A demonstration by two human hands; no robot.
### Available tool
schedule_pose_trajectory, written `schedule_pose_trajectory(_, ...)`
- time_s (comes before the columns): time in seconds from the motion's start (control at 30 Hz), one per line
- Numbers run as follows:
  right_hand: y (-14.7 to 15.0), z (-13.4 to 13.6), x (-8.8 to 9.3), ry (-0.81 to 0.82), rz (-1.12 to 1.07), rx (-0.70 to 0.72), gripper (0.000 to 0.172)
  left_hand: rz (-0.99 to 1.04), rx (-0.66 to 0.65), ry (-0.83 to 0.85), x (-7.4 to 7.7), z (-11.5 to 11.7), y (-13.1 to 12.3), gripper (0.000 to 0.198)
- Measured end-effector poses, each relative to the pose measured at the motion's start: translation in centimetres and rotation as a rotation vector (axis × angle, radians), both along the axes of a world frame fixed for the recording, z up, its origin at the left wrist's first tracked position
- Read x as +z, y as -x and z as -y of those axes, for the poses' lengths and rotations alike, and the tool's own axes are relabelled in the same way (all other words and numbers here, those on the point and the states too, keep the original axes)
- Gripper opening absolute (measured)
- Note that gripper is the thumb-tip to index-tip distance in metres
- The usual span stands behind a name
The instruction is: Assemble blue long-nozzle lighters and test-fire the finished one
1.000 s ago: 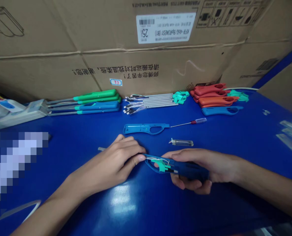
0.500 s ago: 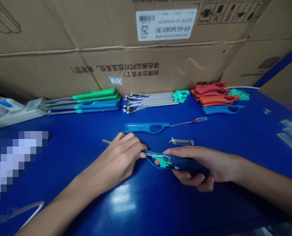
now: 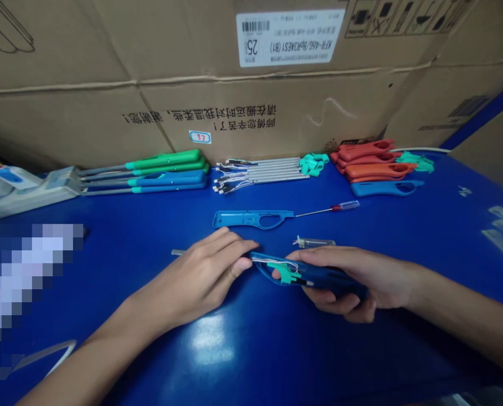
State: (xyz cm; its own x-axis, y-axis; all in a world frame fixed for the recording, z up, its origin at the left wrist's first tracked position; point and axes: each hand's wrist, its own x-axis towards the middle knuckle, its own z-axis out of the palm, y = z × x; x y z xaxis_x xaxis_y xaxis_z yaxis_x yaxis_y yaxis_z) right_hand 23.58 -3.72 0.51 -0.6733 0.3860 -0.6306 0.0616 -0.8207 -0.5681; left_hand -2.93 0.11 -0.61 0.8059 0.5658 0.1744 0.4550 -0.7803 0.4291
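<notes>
The right hand is wrapped around a blue handle shell, toward 4 o'clock from mid-view, with a green trigger and white wires inside. The left hand, at the shell's 9 o'clock end, has bent fingers; a metal tube pokes out past it, though I cannot tell whether they grip it. A clear tank lies at the shell's 12 o'clock, another blue shell half at 10.

Blue tabletop — glossy glare, cardboard panel behind (printing inverted)
</notes>
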Motion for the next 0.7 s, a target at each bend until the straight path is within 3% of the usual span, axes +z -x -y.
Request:
schedule_pose_trajectory(0.17, -0.26, -0.18, -0.07, -0.010, -0.006, 0.002, 0.038, -0.080, 0.057, 0.021, 0.50, -0.06, 0.51, 0.040)
schedule_pose_trajectory(0.7, -0.01, 0.07, 0.24, -0.060, 0.001, 0.049, 0.038, -0.015, 0.052, 0.055, -0.30, -0.38, 0.57, 0.027)
